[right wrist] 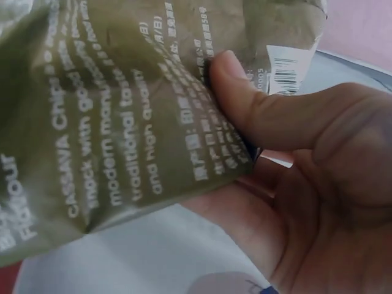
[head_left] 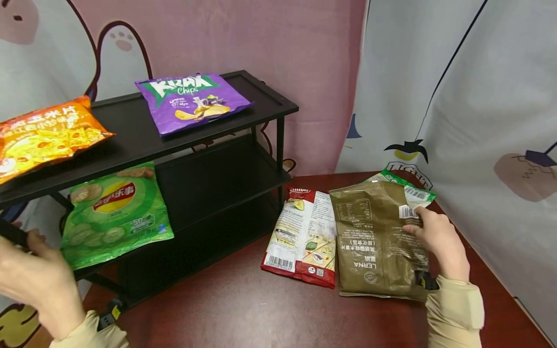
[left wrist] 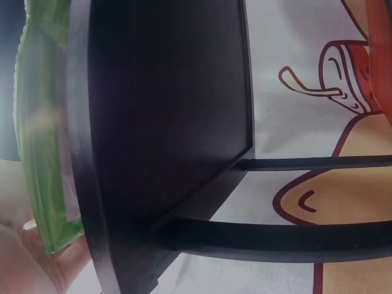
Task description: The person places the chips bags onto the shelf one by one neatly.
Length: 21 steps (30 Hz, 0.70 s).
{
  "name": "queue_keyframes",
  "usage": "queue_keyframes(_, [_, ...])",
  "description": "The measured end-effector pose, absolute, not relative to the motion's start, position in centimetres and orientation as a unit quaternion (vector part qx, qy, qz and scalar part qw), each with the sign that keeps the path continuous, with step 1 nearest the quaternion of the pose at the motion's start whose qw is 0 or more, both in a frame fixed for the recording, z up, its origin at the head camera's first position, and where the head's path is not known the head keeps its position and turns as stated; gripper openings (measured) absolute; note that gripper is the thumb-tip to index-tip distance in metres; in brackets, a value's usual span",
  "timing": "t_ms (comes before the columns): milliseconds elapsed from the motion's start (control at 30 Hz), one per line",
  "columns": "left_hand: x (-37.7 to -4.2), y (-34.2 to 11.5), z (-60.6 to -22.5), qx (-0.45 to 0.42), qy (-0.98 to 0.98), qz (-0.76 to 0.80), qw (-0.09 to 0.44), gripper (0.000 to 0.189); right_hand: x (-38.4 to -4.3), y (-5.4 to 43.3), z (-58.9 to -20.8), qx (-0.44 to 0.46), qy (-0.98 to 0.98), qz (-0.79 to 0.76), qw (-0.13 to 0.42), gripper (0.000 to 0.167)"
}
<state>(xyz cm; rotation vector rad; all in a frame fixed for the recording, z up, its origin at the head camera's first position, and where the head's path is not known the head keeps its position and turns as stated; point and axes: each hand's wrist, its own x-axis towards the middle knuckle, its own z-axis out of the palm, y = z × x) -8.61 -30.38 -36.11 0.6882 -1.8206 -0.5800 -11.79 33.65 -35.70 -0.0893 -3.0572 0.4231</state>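
Observation:
My right hand [head_left: 441, 239] pinches the edge of a brown bag of cassava chips [head_left: 374, 241]. The thumb lies across its printed face in the right wrist view; the bag's lower part rests on the table. At far left, my left hand [head_left: 41, 278] is blurred and partly cut off by the frame, its fingers spread beside a black shelf rail. A green bag of chips [head_left: 117, 217] lies on the middle shelf just right of it. In the left wrist view, that bag's end [left wrist: 46, 184] overlaps the left fingers, and I see no firm grip.
A purple bag of chips [head_left: 193, 101] and an orange snack bag [head_left: 52, 137] lie on top of the black rack [head_left: 274, 104]. A red-and-white snack bag [head_left: 302, 237] leans beside the brown one; another green bag [head_left: 424, 195] shows behind. Curtains enclose the table [head_left: 243, 309].

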Motion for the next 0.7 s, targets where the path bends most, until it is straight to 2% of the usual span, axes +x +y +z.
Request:
queue_keyframes(233, [-8.5,-30.4,-36.1,0.288,-0.762,-0.248,0.524,0.044,-10.9,32.3,-34.1,-0.038,-0.983,0.136,0.116,0.040])
queue_keyframes(467, [-8.7,-30.7,-36.6,0.288,-0.748,-0.249,0.544,0.044,-10.9,31.1,-32.8,-0.059,-0.963,0.138,0.223,0.033])
queue_keyframes(700, [-8.8,-30.6,-36.3,0.287,-0.752,-0.252,0.537,0.041,-12.3,30.7,-32.2,-0.100,-0.941,0.158,0.281,0.035])
